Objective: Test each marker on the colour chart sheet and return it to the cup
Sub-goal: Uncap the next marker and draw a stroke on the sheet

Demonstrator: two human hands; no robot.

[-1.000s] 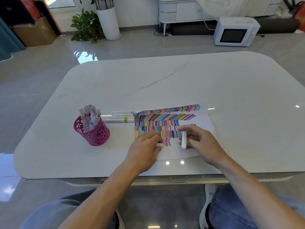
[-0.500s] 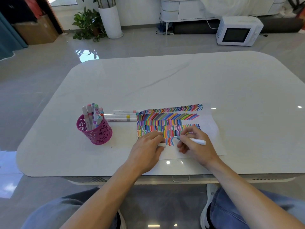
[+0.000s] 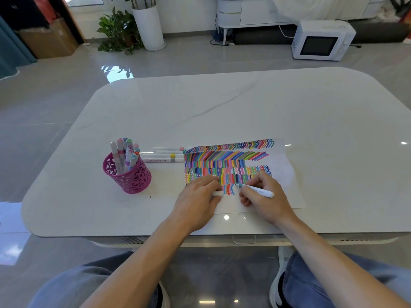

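The colour chart sheet (image 3: 282, 174) lies on the white table, covered in rows of coloured strokes. My right hand (image 3: 264, 198) grips a white marker (image 3: 258, 190) like a pen, its teal tip touching the paper at the lowest row of strokes. My left hand (image 3: 198, 201) lies on the sheet's left part and holds a small white cap (image 3: 217, 193) at its fingertips. A pink perforated cup (image 3: 129, 174) with several markers stands to the left.
Three capped markers (image 3: 164, 154) lie side by side between the cup and the sheet. The white table (image 3: 222, 107) stretches far behind. My knees show below the near table edge. A microwave (image 3: 322, 41) and a plant stand on the floor beyond.
My right hand turned the marker from upright to a writing grip and brought its tip down onto the sheet. The left hand stayed on the paper.
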